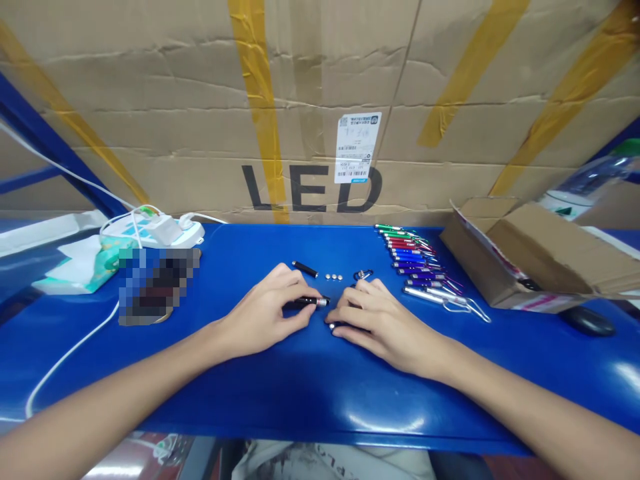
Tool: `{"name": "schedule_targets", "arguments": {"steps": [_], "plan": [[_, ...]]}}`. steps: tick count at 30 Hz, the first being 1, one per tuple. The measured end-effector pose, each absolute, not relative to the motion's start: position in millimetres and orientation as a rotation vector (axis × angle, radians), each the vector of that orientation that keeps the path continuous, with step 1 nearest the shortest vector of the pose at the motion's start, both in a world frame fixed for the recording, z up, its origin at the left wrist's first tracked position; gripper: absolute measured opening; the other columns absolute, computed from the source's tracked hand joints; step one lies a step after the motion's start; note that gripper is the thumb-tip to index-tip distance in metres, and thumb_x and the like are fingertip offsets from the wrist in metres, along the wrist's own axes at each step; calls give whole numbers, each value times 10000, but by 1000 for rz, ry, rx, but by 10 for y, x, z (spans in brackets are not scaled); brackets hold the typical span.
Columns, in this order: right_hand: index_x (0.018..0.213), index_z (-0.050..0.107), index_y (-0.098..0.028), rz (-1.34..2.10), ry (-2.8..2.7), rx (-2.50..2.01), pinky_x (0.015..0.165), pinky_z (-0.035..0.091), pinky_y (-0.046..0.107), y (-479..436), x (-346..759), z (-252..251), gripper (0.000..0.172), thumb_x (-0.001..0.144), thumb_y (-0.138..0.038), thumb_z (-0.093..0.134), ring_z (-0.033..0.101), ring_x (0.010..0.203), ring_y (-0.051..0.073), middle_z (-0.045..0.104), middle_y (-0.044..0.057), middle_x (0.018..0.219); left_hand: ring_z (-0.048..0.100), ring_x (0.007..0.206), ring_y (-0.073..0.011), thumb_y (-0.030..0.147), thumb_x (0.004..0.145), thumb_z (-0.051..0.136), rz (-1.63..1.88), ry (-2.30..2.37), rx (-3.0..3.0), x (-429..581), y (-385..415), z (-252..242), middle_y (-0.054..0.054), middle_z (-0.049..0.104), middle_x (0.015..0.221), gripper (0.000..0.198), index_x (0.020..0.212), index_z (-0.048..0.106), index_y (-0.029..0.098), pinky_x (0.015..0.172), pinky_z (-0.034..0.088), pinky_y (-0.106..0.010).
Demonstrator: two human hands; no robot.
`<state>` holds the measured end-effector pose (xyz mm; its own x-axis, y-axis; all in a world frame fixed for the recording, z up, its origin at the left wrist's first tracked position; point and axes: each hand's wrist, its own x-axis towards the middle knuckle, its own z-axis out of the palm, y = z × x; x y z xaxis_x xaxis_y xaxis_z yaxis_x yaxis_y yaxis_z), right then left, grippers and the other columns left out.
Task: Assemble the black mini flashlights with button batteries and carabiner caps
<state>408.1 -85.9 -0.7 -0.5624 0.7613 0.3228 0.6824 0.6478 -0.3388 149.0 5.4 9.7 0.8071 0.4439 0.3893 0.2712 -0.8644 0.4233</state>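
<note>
My left hand [270,308] is closed on a black penlight [306,302], which lies level with its label and tip pointing right. My right hand [373,320], just to the right, has its fingers bent low over the blue table [300,387]. Its fingertips pinch a small dark piece with a silver end [332,327], mostly hidden by the fingers. Beyond the hands lie a black tube [305,269], several button cells [334,277] in a short row, and a black carabiner clip [363,274], close past my right fingers.
Several coloured penlights with clips [413,257] lie in a column at right, beside an open cardboard box [480,267] and a black mouse [587,321]. At left are a blurred-out phone [159,288], tissues [85,263] and a power strip [155,230]. A large carton [200,133] stands behind.
</note>
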Motion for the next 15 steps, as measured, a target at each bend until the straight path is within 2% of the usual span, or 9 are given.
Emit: {"name": "schedule_targets", "arguments": {"steps": [5, 8, 11, 15], "plan": [[1107, 699, -246, 288, -2424, -1123, 913, 404, 407, -880, 4053, 5, 161, 1146, -298, 551, 565, 971, 228, 715, 51, 1047, 613, 1102, -239, 293, 1045, 709, 778, 634, 2484, 1492, 69, 116, -51, 748, 1154, 190, 1203, 814, 286, 993, 479, -381], [1086, 633, -244, 339, -2394, -1155, 924, 407, 405, -892, 4048, 35, 152, 1161, -300, 513, 565, 974, 225, 700, 45, 1056, 643, 1121, -237, 291, 1026, 745, 794, 615, 2385, 1491, 73, 108, -41, 795, 1168, 179, 1189, 819, 282, 1020, 473, -386], [1091, 603, -244, 392, -2226, -1167, 927, 435, 382, -897, 4036, 67, 121, 1160, -283, 511, 586, 974, 214, 690, 41, 1072, 676, 1038, -215, 307, 985, 798, 770, 637, 2248, 1500, 61, 96, -30, 820, 1109, 159, 1135, 826, 264, 912, 499, -337], [1069, 637, -247, 460, -1968, -1144, 859, 480, 344, -908, 3997, 96, 49, 1107, -250, 606, 628, 911, 195, 702, 17, 1004, 724, 923, -177, 295, 957, 816, 646, 608, 2073, 1537, 26, 73, -23, 830, 1055, 175, 1118, 819, 227, 791, 493, -287]]}}
